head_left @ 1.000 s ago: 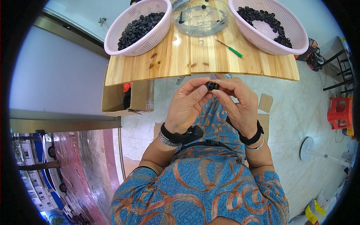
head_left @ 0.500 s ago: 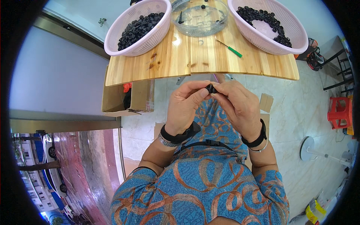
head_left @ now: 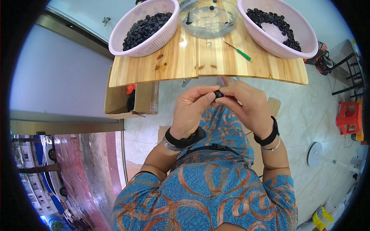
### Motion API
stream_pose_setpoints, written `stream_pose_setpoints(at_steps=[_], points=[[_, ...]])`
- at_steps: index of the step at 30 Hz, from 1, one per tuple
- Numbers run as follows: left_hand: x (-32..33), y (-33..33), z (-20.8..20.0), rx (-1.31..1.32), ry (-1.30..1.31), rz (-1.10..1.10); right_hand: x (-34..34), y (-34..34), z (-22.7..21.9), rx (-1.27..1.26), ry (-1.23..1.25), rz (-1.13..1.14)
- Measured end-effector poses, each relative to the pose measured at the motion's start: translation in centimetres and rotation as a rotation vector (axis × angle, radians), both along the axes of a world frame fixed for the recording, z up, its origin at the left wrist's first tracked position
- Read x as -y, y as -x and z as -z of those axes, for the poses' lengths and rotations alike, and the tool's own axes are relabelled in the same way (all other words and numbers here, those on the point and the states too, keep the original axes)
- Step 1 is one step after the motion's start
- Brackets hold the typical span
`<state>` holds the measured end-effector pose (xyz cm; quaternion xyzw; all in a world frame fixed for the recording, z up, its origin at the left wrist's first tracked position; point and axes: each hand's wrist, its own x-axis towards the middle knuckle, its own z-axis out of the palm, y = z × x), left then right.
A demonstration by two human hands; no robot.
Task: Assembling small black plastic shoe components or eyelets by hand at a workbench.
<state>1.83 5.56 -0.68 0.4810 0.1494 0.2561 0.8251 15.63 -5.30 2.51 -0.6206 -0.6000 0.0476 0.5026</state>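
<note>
Between my two hands, just in front of the table's near edge, is a small round black part [head_left: 219,94]. My left hand [head_left: 192,109] pinches it between thumb and forefinger from the left. From the right, the thumb and fingers of my right hand [head_left: 246,106] close on the same part. Fingertips hide some of it, so its exact kind cannot be made out. Beyond, a heap of small black round parts [head_left: 144,32] fills much of the left pink basket [head_left: 163,38]. Fewer such parts [head_left: 283,27] lie curved along one side of the right pink basket [head_left: 306,38].
On the wooden table [head_left: 162,71] lies a thin tool with a green handle [head_left: 243,54]. A clear round tray [head_left: 210,32] with a few black bits stands between the baskets. An open cardboard box [head_left: 150,102] is below left; a red stool [head_left: 347,117] stands at far right.
The black part has turned a little between my fingertips. My right hand and wrist have shifted slightly right. The whole view has moved slightly.
</note>
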Motion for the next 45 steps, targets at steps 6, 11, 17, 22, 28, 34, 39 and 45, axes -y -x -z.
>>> stream_pose_setpoints(at_steps=[6,11,17,22,28,34,39,45], points=[[-0.1,0.3,0.1,0.040,0.166,0.112,-0.2,-1.0,-0.5,-0.430,0.296,-0.154],[-0.1,0.4,0.3,0.035,0.132,0.138,-0.6,-1.9,-0.3,-0.255,0.252,-0.267],[0.4,0.4,0.0,0.036,0.156,0.136,-0.8,-2.2,0.4,0.026,0.188,-0.306],[0.4,0.4,0.6,0.072,0.262,0.150,-1.0,-2.2,1.0,0.301,0.061,-0.264],[-0.8,0.2,1.2,0.026,0.287,0.132,-1.9,-2.2,0.4,0.105,0.191,-0.209],[-1.1,0.0,-0.3,0.036,0.110,0.061,-2.4,-1.1,0.6,-0.005,0.131,-0.115],[-4.0,0.9,-3.1,-0.045,-0.023,-0.015,-2.3,-1.1,-1.7,0.098,0.150,-0.158],[-12.1,3.2,-10.4,-0.133,-0.746,-0.365,0.2,-3.5,-4.7,0.122,0.144,-0.059]])
